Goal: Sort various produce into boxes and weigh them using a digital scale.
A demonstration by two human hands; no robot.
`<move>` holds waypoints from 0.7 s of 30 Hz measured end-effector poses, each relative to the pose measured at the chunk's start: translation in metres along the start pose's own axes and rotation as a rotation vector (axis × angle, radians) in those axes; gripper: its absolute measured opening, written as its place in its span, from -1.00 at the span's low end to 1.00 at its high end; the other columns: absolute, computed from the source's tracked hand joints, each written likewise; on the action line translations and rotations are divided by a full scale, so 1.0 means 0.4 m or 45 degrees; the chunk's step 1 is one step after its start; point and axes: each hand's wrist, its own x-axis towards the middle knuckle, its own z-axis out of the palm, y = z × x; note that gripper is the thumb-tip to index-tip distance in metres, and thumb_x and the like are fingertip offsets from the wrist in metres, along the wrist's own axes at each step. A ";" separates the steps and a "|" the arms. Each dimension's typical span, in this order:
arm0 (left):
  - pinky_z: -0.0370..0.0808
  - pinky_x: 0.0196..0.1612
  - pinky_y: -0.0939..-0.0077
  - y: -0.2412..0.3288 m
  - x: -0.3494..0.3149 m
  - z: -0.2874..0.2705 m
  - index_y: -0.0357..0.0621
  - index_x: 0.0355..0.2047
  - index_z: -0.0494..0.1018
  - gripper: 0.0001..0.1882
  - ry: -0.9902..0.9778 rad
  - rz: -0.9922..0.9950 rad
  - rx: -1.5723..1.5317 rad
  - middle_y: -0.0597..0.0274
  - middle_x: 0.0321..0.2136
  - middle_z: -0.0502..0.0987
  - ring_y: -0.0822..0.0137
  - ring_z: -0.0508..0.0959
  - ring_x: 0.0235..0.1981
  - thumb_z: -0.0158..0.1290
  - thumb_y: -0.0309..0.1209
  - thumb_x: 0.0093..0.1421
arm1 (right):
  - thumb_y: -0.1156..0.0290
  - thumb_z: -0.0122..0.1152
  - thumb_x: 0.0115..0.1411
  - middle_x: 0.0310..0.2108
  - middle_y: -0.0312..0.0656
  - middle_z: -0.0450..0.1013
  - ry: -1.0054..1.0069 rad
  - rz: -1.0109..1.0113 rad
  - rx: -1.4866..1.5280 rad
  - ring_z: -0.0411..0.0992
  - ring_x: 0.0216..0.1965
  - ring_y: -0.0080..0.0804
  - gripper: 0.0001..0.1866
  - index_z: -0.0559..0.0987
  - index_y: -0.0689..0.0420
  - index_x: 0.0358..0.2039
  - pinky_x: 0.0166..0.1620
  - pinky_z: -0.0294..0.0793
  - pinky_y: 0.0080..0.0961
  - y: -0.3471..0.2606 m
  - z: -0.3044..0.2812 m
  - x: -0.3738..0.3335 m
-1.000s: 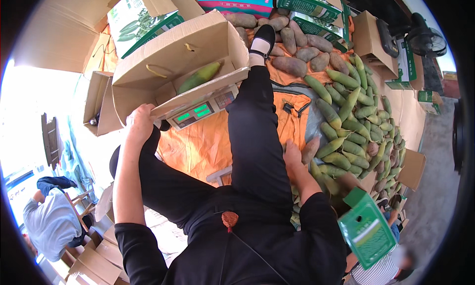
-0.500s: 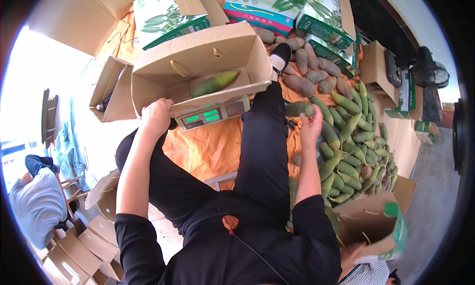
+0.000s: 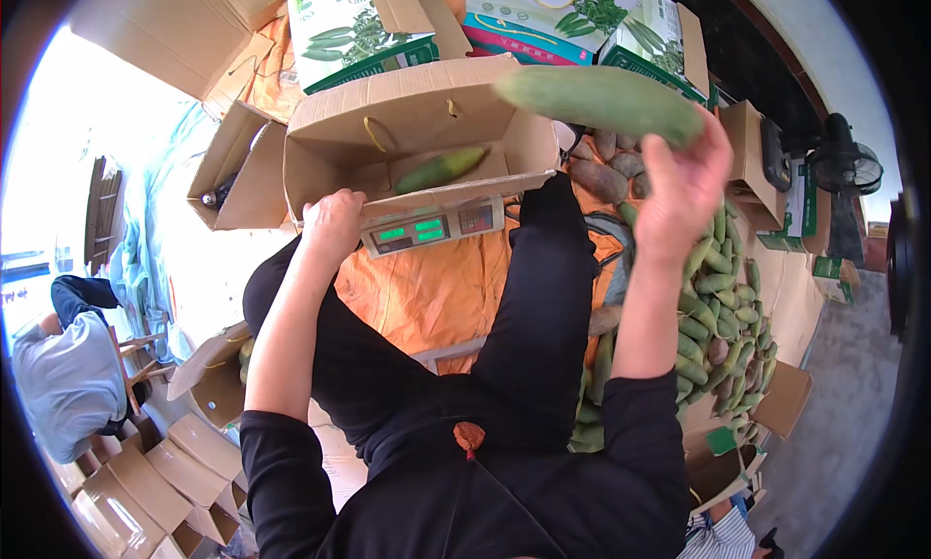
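Observation:
My right hand [image 3: 679, 200] is raised, gripping one end of a long green radish [image 3: 601, 103]. That radish lies nearly level over the right end of an open cardboard box [image 3: 335, 130], slightly blurred. My left hand [image 3: 333, 224] holds the box's near rim at its left corner, fingers over the edge. A single green radish [image 3: 441, 169] rests on the floor of the box. Beneath the box sits a digital scale [image 3: 427, 231] with lit green displays. To my right lies a heap of green radishes [image 3: 722, 317], partly behind my right forearm.
Brownish-red roots [image 3: 598, 181] lie beyond my right knee. Printed cartons [image 3: 364, 35] stand at the back, and another open box [image 3: 233, 176] is left of the scale. Flattened cartons [image 3: 160, 486] lie lower left, near a seated person [image 3: 73, 384]. A black fan [image 3: 847, 161] stands at right.
My right hand has lifted the green radish up from beside the heap toward the box's right end. My left hand stays on the box rim. The person's box at lower right has shifted.

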 end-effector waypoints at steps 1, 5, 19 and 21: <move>0.39 -0.09 0.03 -0.006 -0.008 -0.001 -0.03 -0.22 0.53 -0.71 -0.006 -0.005 0.001 0.13 -0.26 0.54 0.10 0.55 -0.14 0.01 -0.58 0.04 | 0.72 0.20 0.06 -0.07 -0.15 0.35 -0.075 0.064 0.054 0.38 -0.05 -0.43 -0.48 0.30 0.23 0.05 0.04 0.41 -0.47 0.007 0.043 -0.006; 0.39 -0.09 0.02 0.010 -0.001 -0.015 -0.03 -0.19 0.51 -0.73 -0.033 0.002 0.048 0.15 -0.22 0.54 0.09 0.53 -0.11 0.02 -0.53 0.06 | 0.62 0.32 0.01 -0.19 -0.24 0.41 -0.209 0.331 0.245 0.39 -0.13 -0.53 -0.51 0.37 0.17 -0.03 -0.06 0.45 -0.56 0.088 0.165 -0.037; 0.43 -0.10 0.12 0.021 -0.009 -0.015 -0.17 -0.25 0.52 -0.79 0.078 0.128 -0.013 -0.04 -0.29 0.55 -0.06 0.53 -0.17 0.05 -0.48 0.08 | 0.44 0.27 0.09 -0.22 -0.19 0.52 -0.176 0.565 -0.250 0.46 -0.18 -0.48 -0.70 0.54 0.22 -0.14 -0.06 0.46 -0.51 0.148 -0.058 -0.092; 0.43 -0.08 0.13 0.035 -0.008 -0.027 -0.19 -0.22 0.52 -0.77 -0.004 0.038 -0.049 -0.05 -0.27 0.56 -0.06 0.53 -0.16 0.04 -0.48 0.09 | 0.44 0.26 0.10 -0.19 -0.19 0.52 -0.073 0.591 -0.376 0.47 -0.16 -0.47 -0.70 0.54 0.22 -0.14 -0.05 0.45 -0.52 0.180 -0.164 -0.115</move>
